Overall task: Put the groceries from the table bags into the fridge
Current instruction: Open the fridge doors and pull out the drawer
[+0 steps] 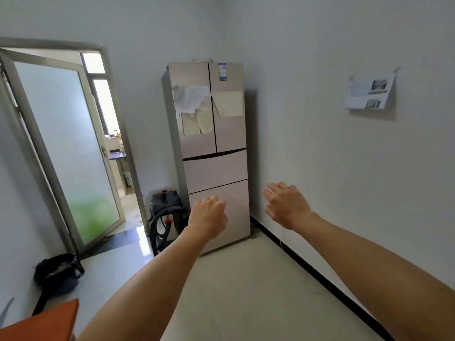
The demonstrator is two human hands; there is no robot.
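Glass fills the open door (66, 143) at far left. Below it a black bag (57, 270) sits on the floor, and an orange corner (46, 323), perhaps the table's edge, cuts into the bottom of the view. No grocery bag or grocery item shows anywhere. A vacuum cleaner (165, 210) stands just beside the fridge's left flank.

The left hand (208, 214) reaches forward with fingers loosely curled and holds nothing. In the picture it lies over the lowest drawer, though it looks well short of touching it. The fridge (214, 166) stands straight ahead in the corner, tall and upright, every door shut. Its two upper doors meet at a middle seam and two drawers lie under them.

The right hand (286, 205) is spread and relaxed, empty too, level with the left hand but out over the bare wall to the fridge's right. A paper rack (370, 93) hangs further along that wall.

Both hands point at the fridge, and the left is more in line with it. With nothing carried, the groceries probably lie behind or beside the person.
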